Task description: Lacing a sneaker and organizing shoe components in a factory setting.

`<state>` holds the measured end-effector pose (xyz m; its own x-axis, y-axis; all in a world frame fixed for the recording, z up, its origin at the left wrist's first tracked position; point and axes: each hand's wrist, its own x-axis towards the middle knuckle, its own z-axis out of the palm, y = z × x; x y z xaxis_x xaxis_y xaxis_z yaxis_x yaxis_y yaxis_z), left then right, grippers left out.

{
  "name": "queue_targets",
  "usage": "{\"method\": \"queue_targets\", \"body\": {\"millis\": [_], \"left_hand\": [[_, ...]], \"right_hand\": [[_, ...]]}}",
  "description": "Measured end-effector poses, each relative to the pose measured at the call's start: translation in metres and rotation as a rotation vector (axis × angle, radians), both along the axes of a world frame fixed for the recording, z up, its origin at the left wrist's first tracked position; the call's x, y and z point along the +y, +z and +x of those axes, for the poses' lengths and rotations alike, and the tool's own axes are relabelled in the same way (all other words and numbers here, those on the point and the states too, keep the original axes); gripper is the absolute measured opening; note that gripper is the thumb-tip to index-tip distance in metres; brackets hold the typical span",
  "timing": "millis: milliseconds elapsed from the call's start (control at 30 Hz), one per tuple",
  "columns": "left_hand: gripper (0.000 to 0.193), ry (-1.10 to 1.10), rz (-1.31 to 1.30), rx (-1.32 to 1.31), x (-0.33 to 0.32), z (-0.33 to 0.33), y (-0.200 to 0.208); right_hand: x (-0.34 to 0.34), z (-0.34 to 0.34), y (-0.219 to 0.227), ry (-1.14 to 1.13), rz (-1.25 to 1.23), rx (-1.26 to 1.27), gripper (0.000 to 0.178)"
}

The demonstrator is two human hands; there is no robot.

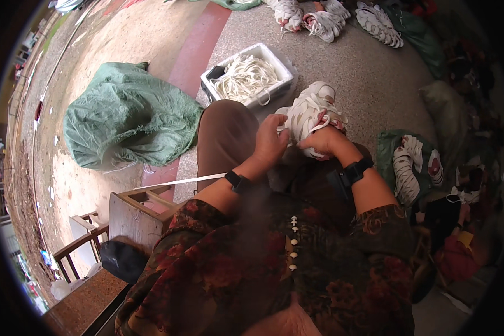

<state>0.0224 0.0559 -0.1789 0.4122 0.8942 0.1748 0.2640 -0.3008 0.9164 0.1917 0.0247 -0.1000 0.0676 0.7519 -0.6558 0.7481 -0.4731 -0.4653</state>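
Handling a white shoe, just right of the left knee

A pale strip, left of the forearms, could snag. The right hand clasps the shoe's near end; the left hand curls alongside, possibly pinching, I cannot tell. Likely light and pliable; grip its sides. Farther: green sack, foam box of laces, then more shoes.

bright upper left | dim right side | fisheye-bent edges, black rim | hazy centre
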Motion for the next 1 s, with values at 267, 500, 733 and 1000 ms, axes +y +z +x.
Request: {"method": "queue_targets", "body": {"millis": [267, 500, 733, 1000], "left_hand": [[0.05, -0.655, 0.331, -0.208, 0.0, 0.044, 0.068], [0.056, -0.631, 0.291, -0.141, 0.002, 0.048, 0.063], [0.015, -0.652, 0.179, -0.188, -0.003, 0.062, 0.058], [0.004, -0.483, -0.006, -0.054, -0.013, 0.066, 0.054]], "right_hand": [[-0.031, 0.011, -0.047, 0.332, 0.795, 0.124, 0.028], [-0.062, 0.022, 0.029, -0.05, 0.627, 0.168, 0.017], [-0.077, 0.081, 0.077, -0.192, 0.857, 0.588, 0.023], [-0.216, 0.192, -0.068, -0.897, 0.203, 0.155, 0.015]]}}
